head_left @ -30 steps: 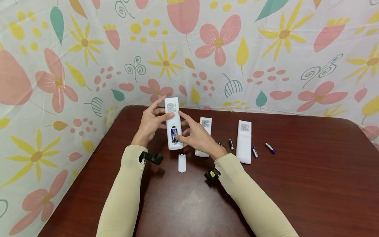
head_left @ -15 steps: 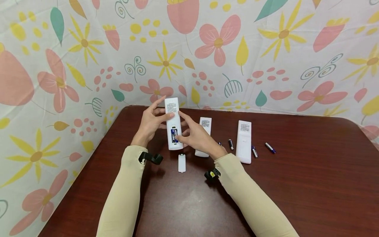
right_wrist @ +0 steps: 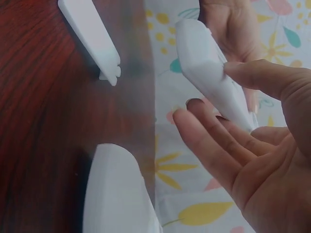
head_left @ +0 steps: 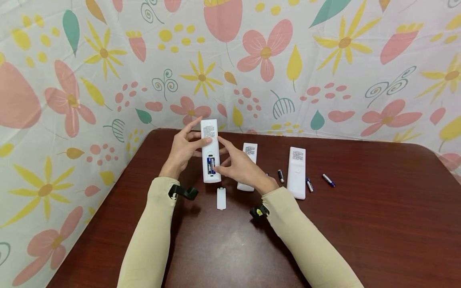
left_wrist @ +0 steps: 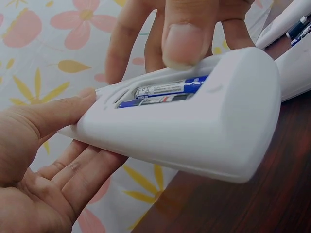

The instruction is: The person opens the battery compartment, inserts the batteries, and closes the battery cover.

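My left hand [head_left: 180, 154] holds a white remote control [head_left: 210, 147] back side up, its thumb lying across the back and its fingers behind. Two blue-and-silver batteries [left_wrist: 165, 89] lie side by side in the uncovered battery compartment. At the compartment's lower right edge is the thumb of my right hand [head_left: 240, 165]; in the left wrist view it hovers close over the batteries. The right index fingertip meets the remote's side, while the other right fingers spread loosely behind it. On the table just below the remote lies its white battery cover [head_left: 221, 199].
Two more white remotes, one partly behind my right hand [head_left: 250, 150] and one farther right [head_left: 297, 184], lie back side up on the dark wooden table [head_left: 378, 208]. Loose batteries [head_left: 329, 180] lie about them. A flower-patterned cloth [head_left: 324, 80] hangs behind the table.
The remote's lower end has swung slightly left, and the right thumb has slipped a little down along the compartment's edge, showing more of the batteries. The left hand keeps its grip.
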The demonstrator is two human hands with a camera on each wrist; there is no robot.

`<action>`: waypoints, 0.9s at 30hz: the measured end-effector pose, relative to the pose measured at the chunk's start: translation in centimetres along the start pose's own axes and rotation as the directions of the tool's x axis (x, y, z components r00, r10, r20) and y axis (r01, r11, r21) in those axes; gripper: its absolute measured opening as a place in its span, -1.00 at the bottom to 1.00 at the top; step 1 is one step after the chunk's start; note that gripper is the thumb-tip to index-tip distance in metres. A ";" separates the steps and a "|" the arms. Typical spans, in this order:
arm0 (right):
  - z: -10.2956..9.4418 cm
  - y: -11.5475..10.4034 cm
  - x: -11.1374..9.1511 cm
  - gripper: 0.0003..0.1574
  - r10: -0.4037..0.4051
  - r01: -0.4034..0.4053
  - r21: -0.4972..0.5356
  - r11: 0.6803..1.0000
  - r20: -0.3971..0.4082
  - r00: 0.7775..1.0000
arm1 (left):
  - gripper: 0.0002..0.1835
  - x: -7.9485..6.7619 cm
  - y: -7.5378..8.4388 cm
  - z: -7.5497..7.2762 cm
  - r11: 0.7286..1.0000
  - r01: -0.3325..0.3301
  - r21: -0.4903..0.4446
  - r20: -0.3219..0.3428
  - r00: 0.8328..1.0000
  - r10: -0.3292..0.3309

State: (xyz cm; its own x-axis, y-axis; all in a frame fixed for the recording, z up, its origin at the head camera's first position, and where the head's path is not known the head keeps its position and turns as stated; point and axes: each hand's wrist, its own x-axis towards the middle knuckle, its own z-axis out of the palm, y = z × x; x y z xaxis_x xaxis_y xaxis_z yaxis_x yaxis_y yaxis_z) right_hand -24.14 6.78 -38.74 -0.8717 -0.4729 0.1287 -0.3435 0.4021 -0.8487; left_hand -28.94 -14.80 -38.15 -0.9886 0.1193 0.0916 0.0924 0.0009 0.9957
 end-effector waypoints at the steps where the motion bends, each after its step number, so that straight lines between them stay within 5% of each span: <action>1: -0.1 0.0 0.0 0.22 0.000 0.000 -0.011 1.000 0.002 1.000 | -0.23 0.0 0.0 0.0 1.000 0.000 0.002 0.000 1.000 0.000; 12: -0.8 -0.4 -0.7 0.24 0.089 -0.085 -0.070 0.994 0.067 0.994 | -0.23 0.1 0.0 -0.4 0.999 0.009 0.046 -0.025 1.000 -0.008; 27: -0.3 -1.1 -2.0 -0.30 0.227 -0.214 -0.092 0.973 0.178 0.957 | -0.22 0.2 -0.1 -0.9 0.999 0.017 0.038 -0.046 0.999 -0.015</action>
State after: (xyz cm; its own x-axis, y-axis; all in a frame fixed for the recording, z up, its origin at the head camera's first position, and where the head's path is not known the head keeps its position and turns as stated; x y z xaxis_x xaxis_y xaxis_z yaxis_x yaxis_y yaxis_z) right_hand -22.14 7.50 -37.96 -0.8502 -0.5012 -0.1609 -0.1799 0.5640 -0.8059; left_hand -29.29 -15.63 -38.23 -0.9943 0.0735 0.0770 0.0801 0.0405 0.9960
